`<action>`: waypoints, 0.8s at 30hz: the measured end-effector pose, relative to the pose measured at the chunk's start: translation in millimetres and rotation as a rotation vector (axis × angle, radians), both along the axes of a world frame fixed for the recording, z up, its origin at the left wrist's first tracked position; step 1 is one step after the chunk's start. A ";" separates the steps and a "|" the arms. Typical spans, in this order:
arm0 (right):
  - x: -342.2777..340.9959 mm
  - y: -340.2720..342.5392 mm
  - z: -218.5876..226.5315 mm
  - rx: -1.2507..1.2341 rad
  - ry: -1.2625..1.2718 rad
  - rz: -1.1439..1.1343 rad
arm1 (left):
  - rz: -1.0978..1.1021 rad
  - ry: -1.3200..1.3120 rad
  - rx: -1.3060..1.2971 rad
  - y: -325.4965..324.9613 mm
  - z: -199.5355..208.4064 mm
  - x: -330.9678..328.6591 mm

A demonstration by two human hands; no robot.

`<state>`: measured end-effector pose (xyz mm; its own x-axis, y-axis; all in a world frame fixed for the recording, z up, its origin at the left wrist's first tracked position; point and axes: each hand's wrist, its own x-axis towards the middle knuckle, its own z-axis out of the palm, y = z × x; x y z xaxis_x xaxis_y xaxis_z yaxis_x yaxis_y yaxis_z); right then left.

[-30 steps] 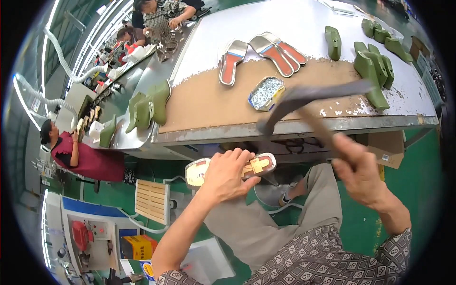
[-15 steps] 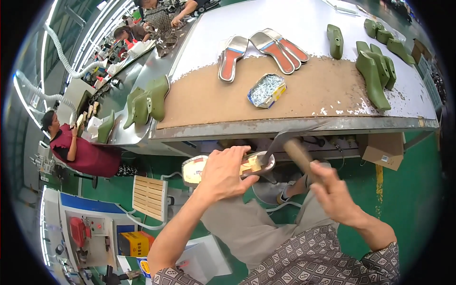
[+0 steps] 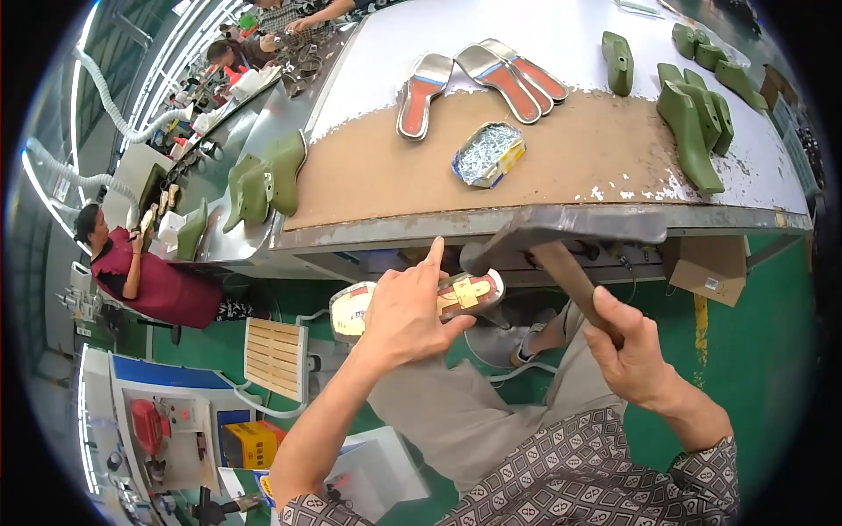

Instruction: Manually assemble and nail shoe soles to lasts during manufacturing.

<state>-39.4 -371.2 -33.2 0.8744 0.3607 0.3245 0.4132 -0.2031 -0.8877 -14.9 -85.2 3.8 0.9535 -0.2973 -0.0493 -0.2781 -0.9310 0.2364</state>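
An upturned shoe (image 3: 467,295) lies above my lap, its sole side showing yellow patches, red-brown areas and a silvery rim. My left hand (image 3: 406,314) lies across its middle and grips it, with the index finger pointing up and away and the thumb spread along the near side. The fingers on the far side are partly hidden. In my right hand (image 3: 633,355) is the wooden handle of a hammer (image 3: 566,226), fingers wrapped round it. Its long dark head hangs in the air above the shoe's right end, apart from it, in front of the table edge.
On the table (image 3: 377,188) lie silver-rimmed red insoles (image 3: 424,96) and an open box of nails (image 3: 488,156). Green shoe lasts (image 3: 691,140) stand right, more lasts (image 3: 267,186) left. Below are a slatted seat (image 3: 275,361) and a cardboard box (image 3: 710,279). A co-worker (image 3: 145,272) sits left.
The hammer has risen from the shoe's right end to above it. My left index finger has straightened and lifted, while the left hand stays on the shoe. The view has shifted slightly.
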 end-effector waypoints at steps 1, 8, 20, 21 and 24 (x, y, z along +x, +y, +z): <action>1.0 -0.2 0.2 -0.203 -0.084 0.023 | -0.009 0.002 0.001 -1.3 0.1 1.7; 49.8 -7.8 4.7 -0.300 -0.425 -0.202 | -0.106 -0.095 0.170 4.4 -8.3 -0.6; 148.2 -99.7 -63.7 -0.969 -0.575 -0.629 | 0.549 -0.607 -1.016 153.8 41.1 76.2; 147.8 -93.5 -60.6 -0.946 -0.542 -0.620 | 0.691 -0.714 -0.971 171.7 20.3 78.7; 148.6 -91.4 -63.7 -0.949 -0.512 -0.626 | 1.007 -0.384 -0.297 179.0 -29.7 98.9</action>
